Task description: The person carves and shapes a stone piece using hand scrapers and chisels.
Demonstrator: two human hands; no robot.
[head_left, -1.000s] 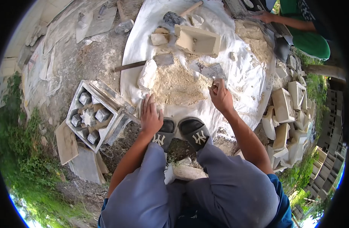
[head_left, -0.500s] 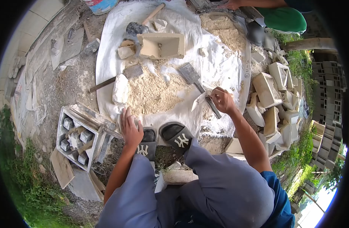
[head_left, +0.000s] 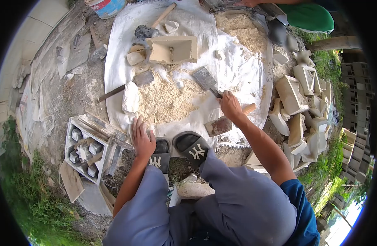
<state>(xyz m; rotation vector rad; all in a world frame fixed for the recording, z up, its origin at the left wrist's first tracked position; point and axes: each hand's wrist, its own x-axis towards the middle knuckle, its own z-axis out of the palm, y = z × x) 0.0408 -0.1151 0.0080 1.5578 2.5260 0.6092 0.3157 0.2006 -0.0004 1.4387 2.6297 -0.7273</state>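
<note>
My right hand point(head_left: 232, 105) is closed round the handle of a tool with a flat grey rectangular head point(head_left: 204, 78). Below that hand, a flat-bladed tool point(head_left: 219, 126) with a wooden handle lies on the white sheet. My left hand point(head_left: 142, 137) rests with fingers stretched out at the sheet's near edge, beside a metal block mould point(head_left: 85, 149). Between my hands spreads a heap of pale, crumbly material point(head_left: 168, 100). A white lump point(head_left: 130, 97) lies at its left, near another flat-headed tool point(head_left: 144, 77). Behind the heap stands a hollow pale block point(head_left: 172, 50).
A mallet point(head_left: 146, 32) and broken block pieces point(head_left: 136, 56) lie at the sheet's far side. Pale blocks point(head_left: 293, 96) are piled on the right. Another person's hand point(head_left: 250, 3) shows at the top, near a second heap point(head_left: 241, 30). My sandals point(head_left: 190, 145) stand at the near edge.
The wooden-handled, flat-bladed tool, held in my right hand before, now lies on the sheet. My right hand has moved up-left and taken the rectangular-headed tool's handle. My left hand stays put.
</note>
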